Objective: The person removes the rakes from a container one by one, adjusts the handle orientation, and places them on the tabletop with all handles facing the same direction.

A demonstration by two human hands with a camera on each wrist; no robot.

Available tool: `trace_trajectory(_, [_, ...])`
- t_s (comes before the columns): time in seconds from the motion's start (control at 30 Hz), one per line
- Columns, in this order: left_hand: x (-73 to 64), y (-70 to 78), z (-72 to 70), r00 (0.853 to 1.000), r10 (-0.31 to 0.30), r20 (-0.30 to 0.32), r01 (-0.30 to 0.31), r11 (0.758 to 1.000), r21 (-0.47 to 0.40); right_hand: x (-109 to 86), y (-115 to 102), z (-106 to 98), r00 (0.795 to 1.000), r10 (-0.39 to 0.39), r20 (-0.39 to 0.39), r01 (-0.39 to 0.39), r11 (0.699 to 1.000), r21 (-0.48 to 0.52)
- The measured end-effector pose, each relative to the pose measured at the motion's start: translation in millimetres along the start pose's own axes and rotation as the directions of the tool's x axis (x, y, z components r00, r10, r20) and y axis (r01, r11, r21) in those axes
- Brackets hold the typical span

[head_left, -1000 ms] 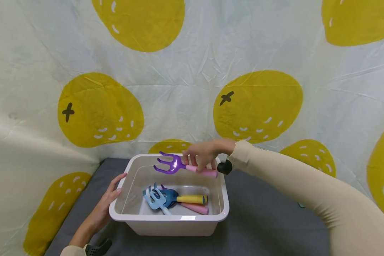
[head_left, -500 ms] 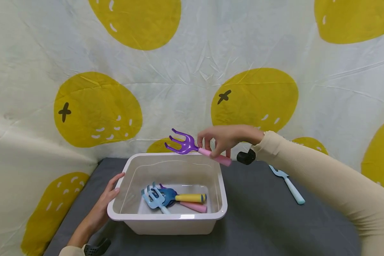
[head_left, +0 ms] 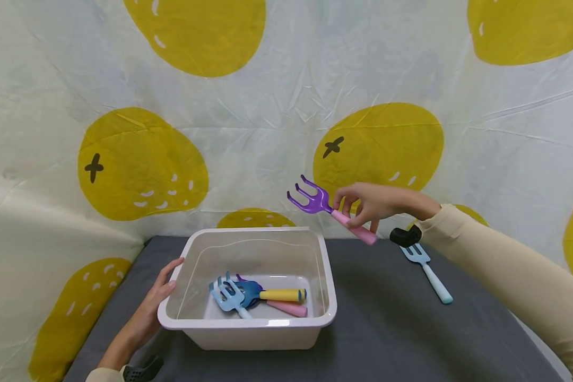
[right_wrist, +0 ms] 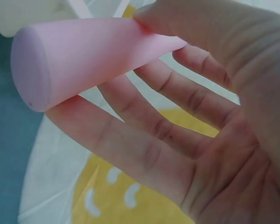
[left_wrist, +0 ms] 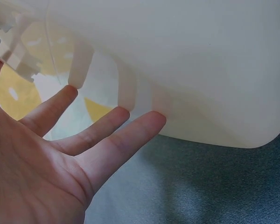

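Note:
My right hand (head_left: 370,204) pinches the pink handle of a small garden fork with purple tines (head_left: 315,200), raised to the right of the basin; its tines point up and left. In the right wrist view, thumb and fingertips press the pink handle (right_wrist: 84,58) from opposite sides. The left hand (head_left: 155,297) rests at the left rim of a whitish plastic basin (head_left: 248,338), and in the left wrist view its nearly straight fingers (left_wrist: 126,144) touch the outer wall. Inside the basin lie a light blue garden fork (head_left: 229,297), a blue tool with a yellow handle (head_left: 283,295) and a pink handle (head_left: 288,309) beneath.
Another light blue garden fork (head_left: 432,276) lies on the dark grey cloth (head_left: 377,318) to the right of the basin, under my right wrist. Behind the table hangs a white curtain (head_left: 277,159) printed with yellow fruit shapes.
The right hand has lifted the purple and pink garden fork from above the basin and carried it right, past the rim. The left hand has stayed at the rim.

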State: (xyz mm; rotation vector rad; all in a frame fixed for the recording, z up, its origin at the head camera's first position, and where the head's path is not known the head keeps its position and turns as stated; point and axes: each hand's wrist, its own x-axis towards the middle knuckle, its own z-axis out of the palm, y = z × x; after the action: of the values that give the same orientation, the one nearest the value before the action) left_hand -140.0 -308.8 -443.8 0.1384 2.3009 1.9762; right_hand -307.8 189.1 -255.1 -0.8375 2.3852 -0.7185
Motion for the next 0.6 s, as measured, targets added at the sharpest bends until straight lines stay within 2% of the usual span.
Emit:
trace_trajectory(0.13, [0.8, 0.5, 1.1, 1.0, -0.001, -0.002, 0.001, 1.0, 0.013, -11.9, 26, -2, 0.999, 0.017, -0.039, -0.016, 0.999, 0.031])
trace_trajectory(0.27, [1.0, -0.3, -0.5, 1.0, 0.001, 0.007, -0.001, 1.0, 0.015, -22.7, 53, 2, 0.996, 0.056, -0.07, -0.048, 0.993, 0.105])
trace_trajectory(0.37, [1.1, -1.3, -1.2, 1.0, 0.004, 0.015, -0.004, 1.0, 0.009, -29.2, 75, 7, 0.992, 0.08, -0.098, -0.063, 0.984, 0.168])
trace_trajectory(0.6, [3.2, -1.6, -2.7, 1.0, -0.004, 0.002, 0.004, 1.0, 0.012, -42.9, 124, 24, 0.982, 0.088, -0.169, -0.052, 0.977, 0.209])
